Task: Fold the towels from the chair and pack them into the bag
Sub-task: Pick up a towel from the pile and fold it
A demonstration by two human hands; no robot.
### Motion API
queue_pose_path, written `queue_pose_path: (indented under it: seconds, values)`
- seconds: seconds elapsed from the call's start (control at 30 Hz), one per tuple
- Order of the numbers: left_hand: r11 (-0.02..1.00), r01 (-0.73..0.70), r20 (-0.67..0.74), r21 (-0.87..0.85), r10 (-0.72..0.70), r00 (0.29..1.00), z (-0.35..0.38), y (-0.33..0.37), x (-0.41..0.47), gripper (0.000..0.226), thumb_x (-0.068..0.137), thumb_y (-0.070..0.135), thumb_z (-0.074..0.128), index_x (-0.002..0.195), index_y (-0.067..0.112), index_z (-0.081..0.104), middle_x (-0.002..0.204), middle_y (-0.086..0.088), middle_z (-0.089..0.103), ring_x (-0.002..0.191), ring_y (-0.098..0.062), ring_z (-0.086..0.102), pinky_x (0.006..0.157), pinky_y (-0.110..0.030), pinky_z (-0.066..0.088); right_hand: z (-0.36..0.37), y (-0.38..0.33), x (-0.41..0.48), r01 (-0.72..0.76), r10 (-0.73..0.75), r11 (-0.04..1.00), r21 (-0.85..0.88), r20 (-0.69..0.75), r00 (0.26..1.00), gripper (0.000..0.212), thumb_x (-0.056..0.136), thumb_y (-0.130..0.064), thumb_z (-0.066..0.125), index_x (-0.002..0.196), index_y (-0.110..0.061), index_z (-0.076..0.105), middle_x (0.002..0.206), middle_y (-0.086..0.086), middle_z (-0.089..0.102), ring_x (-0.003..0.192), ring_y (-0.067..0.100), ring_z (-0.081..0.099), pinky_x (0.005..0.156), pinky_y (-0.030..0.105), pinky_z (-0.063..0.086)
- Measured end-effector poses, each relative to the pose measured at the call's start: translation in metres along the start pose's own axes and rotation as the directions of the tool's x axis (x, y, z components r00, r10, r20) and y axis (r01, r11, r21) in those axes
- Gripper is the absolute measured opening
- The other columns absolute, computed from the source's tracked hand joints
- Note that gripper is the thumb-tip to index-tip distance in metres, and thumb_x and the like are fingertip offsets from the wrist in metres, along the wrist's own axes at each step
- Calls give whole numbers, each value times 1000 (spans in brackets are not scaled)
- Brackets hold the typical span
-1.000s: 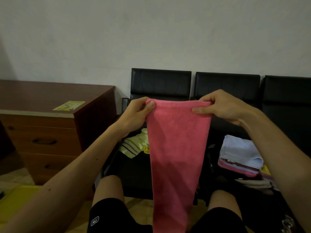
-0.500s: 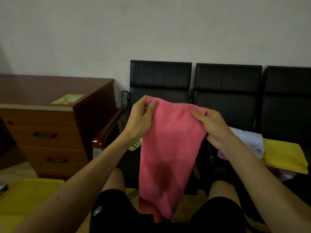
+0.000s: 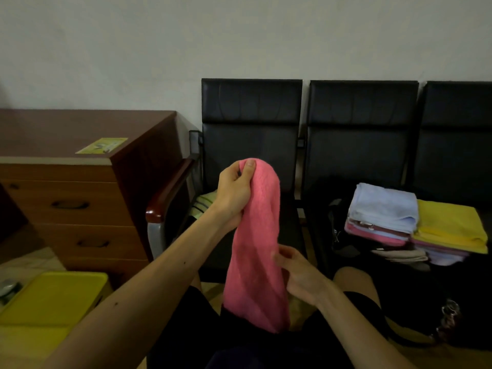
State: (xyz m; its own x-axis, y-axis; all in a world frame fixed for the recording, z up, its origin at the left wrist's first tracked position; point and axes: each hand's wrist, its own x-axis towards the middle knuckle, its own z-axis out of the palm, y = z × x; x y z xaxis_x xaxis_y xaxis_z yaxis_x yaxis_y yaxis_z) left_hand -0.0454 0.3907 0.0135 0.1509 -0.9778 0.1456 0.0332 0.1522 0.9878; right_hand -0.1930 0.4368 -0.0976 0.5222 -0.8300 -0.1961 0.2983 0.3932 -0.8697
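A pink towel (image 3: pixel 257 235) hangs lengthwise in front of me, doubled over at the top. My left hand (image 3: pixel 234 194) pinches its top edge between thumb and fingers. My right hand (image 3: pixel 298 275) is lower down at the towel's right edge, fingers loosely curved and touching the cloth. A striped yellow-green towel (image 3: pixel 201 205) lies on the seat of the left black chair (image 3: pixel 250 145), mostly hidden behind my left hand. Folded towels (image 3: pixel 383 209) in pale blue, pink and yellow are stacked in the open black bag (image 3: pixel 340 241) on the middle chair.
A brown wooden desk with drawers (image 3: pixel 80 182) stands at the left with a yellow card (image 3: pixel 102 145) on top. A yellow tray (image 3: pixel 50 299) lies at the lower left. A third black chair (image 3: pixel 458 145) is at the right. My knees are below.
My right hand let go of the towel's top corner and dropped to its lower right edge. My left hand now holds the top alone, and the towel hangs narrower.
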Motion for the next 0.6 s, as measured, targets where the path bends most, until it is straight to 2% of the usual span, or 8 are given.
queue_pose_path:
  seconds: [0.1,0.2,0.27,0.3,0.37,0.43,0.5,0.6]
  values:
    - [1000,19,-6,-5,-19,1000,-3,-2,2,30,105,32,44,120,15,63,112,-8,67,104,-23,66,91,-40,57,2,-1,-4,-6,3,998,-61,-61,998,29,71,-12,76,98,-9,66,80,-1,77,76,13,74,66,27,58]
    - [1000,11,-21,7,-11,1000,-7,-2,3,29,105,32,44,118,15,63,110,-8,67,102,-23,66,87,-37,57,-3,-2,-5,16,-14,1000,21,-105,994,20,75,-3,71,95,-6,66,76,2,76,71,14,74,62,29,59]
    - [1000,0,-25,17,0,1000,-11,-1,4,30,105,32,43,121,14,63,110,-6,66,101,-21,66,81,-31,56,-14,-2,-2,26,-18,993,112,-72,997,36,59,-13,87,92,-3,76,87,10,77,79,20,74,68,33,61]
    - [1000,-8,-26,21,8,1000,-13,-1,5,31,105,32,43,121,14,63,109,-5,66,100,-20,66,79,-29,55,-20,-2,0,12,-7,992,123,-42,999,53,53,-21,94,100,-2,76,100,14,75,90,24,73,76,36,60]
    - [999,-23,-25,38,24,999,-16,0,7,30,105,32,43,120,16,63,107,-3,66,99,-18,66,77,-27,54,-27,-1,2,-33,37,997,75,-48,998,84,50,-31,98,120,2,67,117,18,68,106,30,67,89,42,57]
    - [997,-38,-20,64,40,999,-18,1,8,29,105,33,43,121,17,62,109,-3,66,100,-18,66,82,-31,56,-35,1,5,-89,87,996,-3,-135,987,107,43,-32,101,132,4,54,126,19,64,112,32,65,93,46,55]
    - [996,-35,-28,79,37,999,-22,1,8,31,105,33,42,124,16,61,112,-3,65,103,-18,65,88,-34,56,-38,-2,1,-124,112,989,-75,-149,983,114,41,-36,102,135,3,49,127,19,64,113,31,65,94,46,55]
    - [998,10,-63,67,-5,998,-30,0,15,30,105,34,42,123,18,60,116,-4,64,108,-21,63,95,-40,53,-36,-13,-6,-52,43,996,-71,-122,992,101,33,-37,102,118,2,65,109,17,71,93,25,72,77,37,59]
